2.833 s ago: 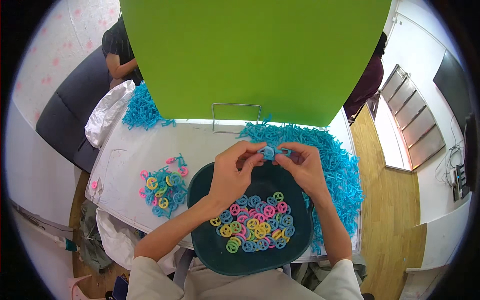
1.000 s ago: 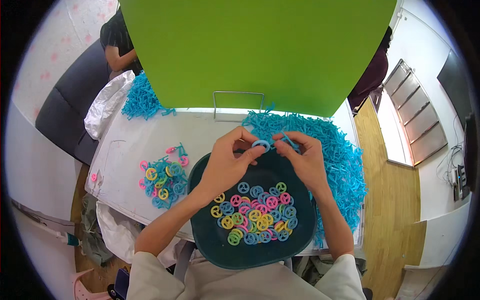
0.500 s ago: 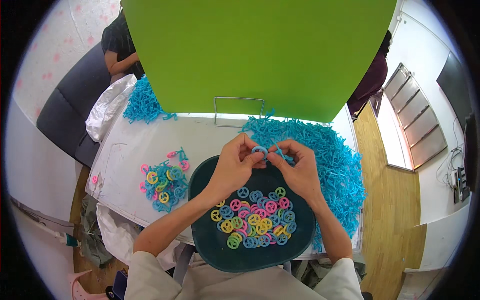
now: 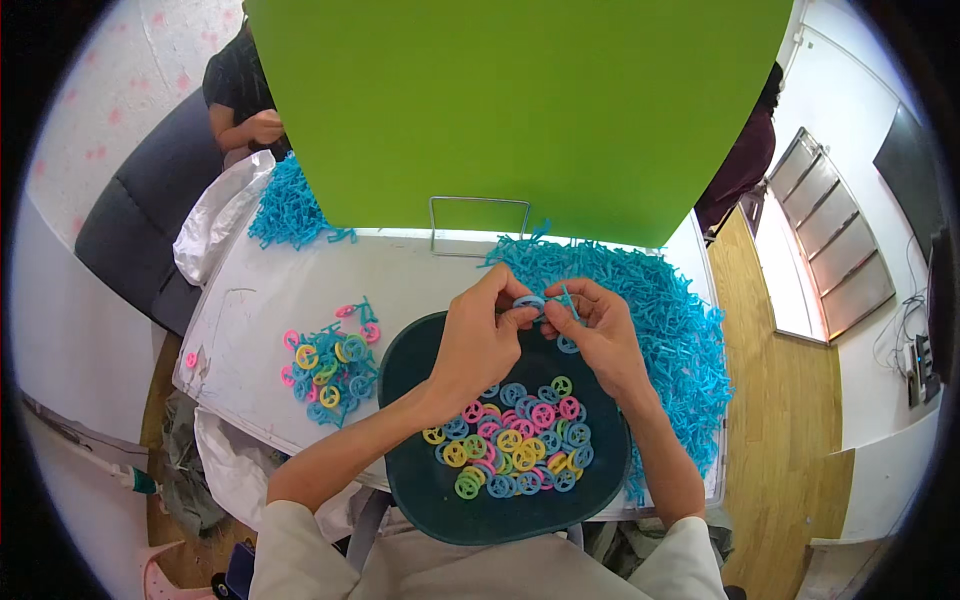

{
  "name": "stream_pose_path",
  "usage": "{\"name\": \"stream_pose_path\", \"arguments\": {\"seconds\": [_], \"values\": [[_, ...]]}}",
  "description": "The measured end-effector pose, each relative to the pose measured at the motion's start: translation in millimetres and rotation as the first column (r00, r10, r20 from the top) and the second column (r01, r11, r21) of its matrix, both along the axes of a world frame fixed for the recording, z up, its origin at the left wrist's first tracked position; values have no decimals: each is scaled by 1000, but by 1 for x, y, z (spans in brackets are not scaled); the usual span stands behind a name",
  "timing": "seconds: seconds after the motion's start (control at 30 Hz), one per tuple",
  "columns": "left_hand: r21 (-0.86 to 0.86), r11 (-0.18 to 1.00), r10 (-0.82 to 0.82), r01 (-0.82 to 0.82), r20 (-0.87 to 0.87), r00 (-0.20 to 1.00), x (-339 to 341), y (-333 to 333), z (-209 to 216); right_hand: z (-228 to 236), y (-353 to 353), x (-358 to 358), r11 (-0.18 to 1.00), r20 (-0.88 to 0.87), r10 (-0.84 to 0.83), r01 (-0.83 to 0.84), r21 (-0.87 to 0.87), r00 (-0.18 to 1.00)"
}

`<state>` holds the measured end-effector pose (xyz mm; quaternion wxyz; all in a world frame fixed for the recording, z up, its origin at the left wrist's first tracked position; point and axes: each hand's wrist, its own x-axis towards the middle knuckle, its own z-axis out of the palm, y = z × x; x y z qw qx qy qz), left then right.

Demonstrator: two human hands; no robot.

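Over the far rim of a dark green basin (image 4: 410, 500), my two hands meet. My left hand (image 4: 478, 325) pinches a small light-blue plastic wheel (image 4: 528, 301), tilted nearly edge-on. Close against it, my right hand (image 4: 603, 325) has its fingers closed on a thin blue plastic stick (image 4: 570, 302), which points upward. Whether the stick touches the wheel is hidden by the fingertips. A blue wheel (image 4: 567, 344) shows just below my right hand; what supports it cannot be made out. Inside the basin lie many spoked wheels (image 4: 522, 455) in pink, yellow, green and blue.
A large heap of blue sticks (image 4: 660, 340) covers the white table's (image 4: 250, 320) right side. Wheels joined with sticks (image 4: 330, 370) form a small pile at left. A green panel (image 4: 520, 120) stands behind a metal wire frame (image 4: 480, 200). Another person's hand (image 4: 265, 127) is at far left.
The wheel in my left hand has tipped from partly face-on to nearly edge-on. The stick in my right hand stands more upright. A blue wheel has come into view below that hand.
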<state>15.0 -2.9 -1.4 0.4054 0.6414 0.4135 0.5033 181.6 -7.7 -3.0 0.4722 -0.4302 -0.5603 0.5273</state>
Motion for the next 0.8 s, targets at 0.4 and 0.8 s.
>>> {"name": "stream_pose_path", "arguments": {"seconds": [0.4,0.8], "values": [[190,980,102,-67,-179,979,-1,2,2,-3,4,-1,999,-80,28,-29,-18,996],[-101,985,-107,138,265,958,-5,3,7,6,-2,-6,886,312,-300,143,441,901]]}}
